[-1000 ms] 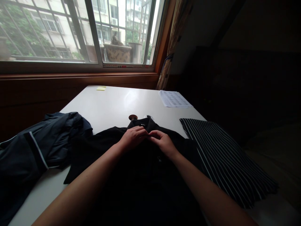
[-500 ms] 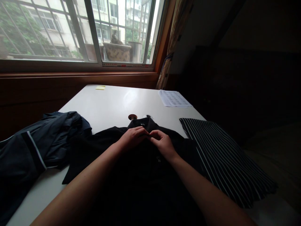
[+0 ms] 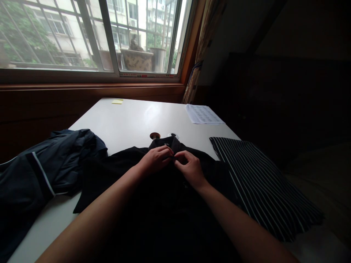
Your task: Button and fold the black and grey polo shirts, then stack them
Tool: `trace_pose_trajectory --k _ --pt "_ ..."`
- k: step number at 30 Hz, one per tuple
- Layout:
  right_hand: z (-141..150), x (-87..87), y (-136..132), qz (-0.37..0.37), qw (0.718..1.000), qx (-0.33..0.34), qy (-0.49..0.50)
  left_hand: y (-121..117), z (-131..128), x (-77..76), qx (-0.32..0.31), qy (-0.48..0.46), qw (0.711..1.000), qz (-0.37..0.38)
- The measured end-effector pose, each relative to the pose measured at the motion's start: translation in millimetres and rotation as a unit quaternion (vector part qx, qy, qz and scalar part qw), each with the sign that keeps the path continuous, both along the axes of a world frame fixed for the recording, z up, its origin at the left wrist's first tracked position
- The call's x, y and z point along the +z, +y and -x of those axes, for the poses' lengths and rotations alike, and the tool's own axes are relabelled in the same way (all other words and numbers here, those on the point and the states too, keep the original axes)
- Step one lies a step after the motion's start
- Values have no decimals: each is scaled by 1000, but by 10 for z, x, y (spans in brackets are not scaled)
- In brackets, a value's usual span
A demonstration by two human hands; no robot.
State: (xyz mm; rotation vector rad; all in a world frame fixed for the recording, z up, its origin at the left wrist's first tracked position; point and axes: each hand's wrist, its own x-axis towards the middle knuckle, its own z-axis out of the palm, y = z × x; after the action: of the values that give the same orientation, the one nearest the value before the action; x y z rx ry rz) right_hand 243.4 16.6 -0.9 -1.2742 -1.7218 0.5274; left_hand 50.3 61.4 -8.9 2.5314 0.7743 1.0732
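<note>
A black collared shirt (image 3: 153, 208) lies spread flat on the white table (image 3: 131, 120), collar pointing toward the window. My left hand (image 3: 155, 160) and my right hand (image 3: 190, 168) meet just below the collar. Both have their fingers curled in a pinch on the fabric of the shirt's front opening. Whatever small part lies between the fingertips is too dark to make out.
A dark blue garment with white piping (image 3: 41, 171) is bunched at the left. A black cloth with thin white stripes (image 3: 260, 186) lies to the right. A printed sheet (image 3: 203, 114), a yellow note (image 3: 117, 102) and a small round object (image 3: 155, 136) sit farther back.
My fingertips have shifted slightly at the shirt's front below the collar. The shirt and the other clothes have stayed where they were.
</note>
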Motion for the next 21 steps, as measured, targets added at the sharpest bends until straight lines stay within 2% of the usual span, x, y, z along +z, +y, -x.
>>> trace_pose_trajectory --k 6,21 --pt "-3 -12 0 -33 999 20 0 5 -10 -42 9 -26 1000 6" --pt "-40 -16 5 -71 994 87 -3 -15 -4 -13 -7 -29 999 23"
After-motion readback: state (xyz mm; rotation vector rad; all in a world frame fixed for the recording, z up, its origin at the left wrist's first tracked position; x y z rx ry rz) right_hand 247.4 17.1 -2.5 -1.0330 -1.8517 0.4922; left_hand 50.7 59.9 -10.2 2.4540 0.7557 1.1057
